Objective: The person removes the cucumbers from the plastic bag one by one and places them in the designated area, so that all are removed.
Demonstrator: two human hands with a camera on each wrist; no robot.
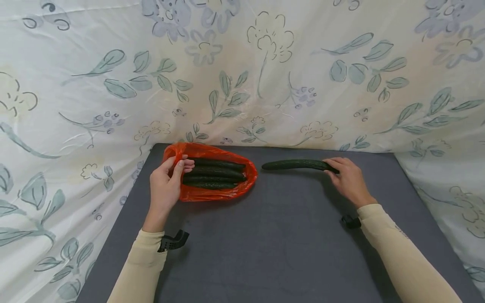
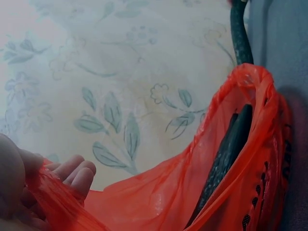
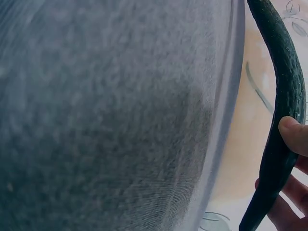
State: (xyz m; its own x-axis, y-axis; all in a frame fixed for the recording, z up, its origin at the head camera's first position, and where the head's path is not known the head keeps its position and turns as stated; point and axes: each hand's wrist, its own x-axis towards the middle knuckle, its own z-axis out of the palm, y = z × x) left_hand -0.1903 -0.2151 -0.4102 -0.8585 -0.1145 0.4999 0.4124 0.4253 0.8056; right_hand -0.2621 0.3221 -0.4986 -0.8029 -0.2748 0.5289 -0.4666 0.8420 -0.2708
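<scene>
My left hand (image 1: pixel 166 185) pinches the near rim of a red plastic bag (image 1: pixel 212 196) at its left side, holding the mouth spread. Inside the bag several dark green cucumbers (image 1: pixel 214 172) lie side by side; two of them show in the left wrist view. My right hand (image 1: pixel 348 179) grips one more cucumber (image 1: pixel 291 164) near its right end, thumb on one side and fingers on the other in the right wrist view. This cucumber is held lengthwise, its free end pointing left toward the bag's opening, a short gap away from the rim.
Both hands work over a dark grey table (image 1: pixel 265 244). A floral cloth (image 1: pixel 235 84) hangs behind it and along both sides. Each wrist carries a black strapped device, the left one (image 1: pixel 173 241) hanging low over the table.
</scene>
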